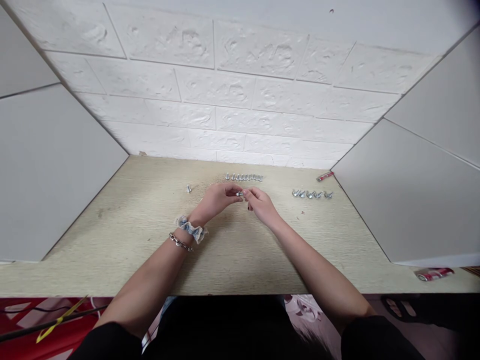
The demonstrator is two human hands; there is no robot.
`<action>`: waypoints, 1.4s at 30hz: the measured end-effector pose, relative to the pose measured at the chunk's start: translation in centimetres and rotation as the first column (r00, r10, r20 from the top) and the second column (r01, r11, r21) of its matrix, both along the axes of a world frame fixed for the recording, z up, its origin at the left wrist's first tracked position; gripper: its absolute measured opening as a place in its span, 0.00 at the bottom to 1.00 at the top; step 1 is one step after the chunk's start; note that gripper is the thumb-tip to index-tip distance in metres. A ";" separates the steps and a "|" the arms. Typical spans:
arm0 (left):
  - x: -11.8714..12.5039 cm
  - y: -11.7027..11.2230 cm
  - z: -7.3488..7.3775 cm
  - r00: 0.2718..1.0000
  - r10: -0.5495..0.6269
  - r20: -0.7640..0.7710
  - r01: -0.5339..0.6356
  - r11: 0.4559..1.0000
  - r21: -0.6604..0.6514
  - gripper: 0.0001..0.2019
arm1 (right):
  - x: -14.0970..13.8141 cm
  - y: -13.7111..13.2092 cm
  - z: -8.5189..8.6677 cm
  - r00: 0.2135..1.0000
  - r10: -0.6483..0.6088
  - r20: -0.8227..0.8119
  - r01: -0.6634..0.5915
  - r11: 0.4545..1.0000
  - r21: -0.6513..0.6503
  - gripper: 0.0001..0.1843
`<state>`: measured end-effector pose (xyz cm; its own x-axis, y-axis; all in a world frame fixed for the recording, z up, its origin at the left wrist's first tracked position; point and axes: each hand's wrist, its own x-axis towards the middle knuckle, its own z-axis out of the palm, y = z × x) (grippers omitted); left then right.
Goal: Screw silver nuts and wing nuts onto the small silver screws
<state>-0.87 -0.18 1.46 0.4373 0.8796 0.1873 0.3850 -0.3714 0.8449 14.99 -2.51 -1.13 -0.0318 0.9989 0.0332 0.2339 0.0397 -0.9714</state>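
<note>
A small silver bolt (239,194) is held level just above the table, between my two hands. My left hand (219,201) pinches it from the left with thumb and fingers. From the right, my right hand (261,206) closes thumb and forefinger at its other end; whether a nut or washer is in those fingertips is too small to tell. Behind my hands stands a row of several bolts (244,177). A lone bolt (188,188) stands left of my left hand. Several bolts with wider round parts (310,194) lie in a row on the right.
The pale wooden table (127,240) ends at a white brick-pattern wall (234,120). Grey panels (67,175) flank it on both sides. One red battery-like cylinder (325,176) lies at the back right, another (435,274) at the front right edge.
</note>
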 end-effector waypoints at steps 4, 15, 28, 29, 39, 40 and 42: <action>0.0 0.1 -0.1 1.000 0.015 0.011 -0.015 1.000 -0.016 0.08 | -0.1 -0.3 0.5 1.000 -0.016 0.010 0.016 1.000 0.017 0.17; -0.2 0.4 -0.6 0.998 0.055 0.008 -0.055 0.998 0.012 0.10 | 0.0 -0.4 0.8 1.000 -0.023 0.016 0.020 0.985 0.173 0.14; -0.2 -0.3 -0.2 0.993 -0.029 -0.113 0.058 0.963 0.262 0.10 | 0.0 -0.3 0.6 0.999 -0.011 -0.037 0.007 0.994 -0.107 0.33; -0.2 -0.3 -0.2 0.991 -0.044 -0.130 0.078 0.958 0.274 0.10 | 0.0 -0.3 0.5 0.999 -0.025 -0.034 0.021 0.994 -0.106 0.33; -0.2 -0.1 -0.3 0.989 -0.022 -0.148 0.060 0.966 0.250 0.10 | 0.4 0.0 0.7 0.999 -0.034 -0.023 0.034 0.999 -0.019 0.21; -0.2 -0.1 -0.3 0.990 -0.015 -0.140 0.049 0.968 0.244 0.09 | 0.4 0.1 0.7 0.999 -0.045 -0.019 0.045 0.999 -0.016 0.20; -0.2 0.0 -0.4 0.992 -0.004 -0.130 0.033 0.973 0.227 0.09 | 0.4 0.1 0.6 0.998 -0.053 -0.036 0.052 0.999 -0.007 0.17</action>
<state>-1.05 -0.18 1.08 0.4863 0.8114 0.3241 0.4754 -0.5569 0.6810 15.35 -2.42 -0.51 0.0218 0.9994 0.0269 0.2004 0.0220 -0.9795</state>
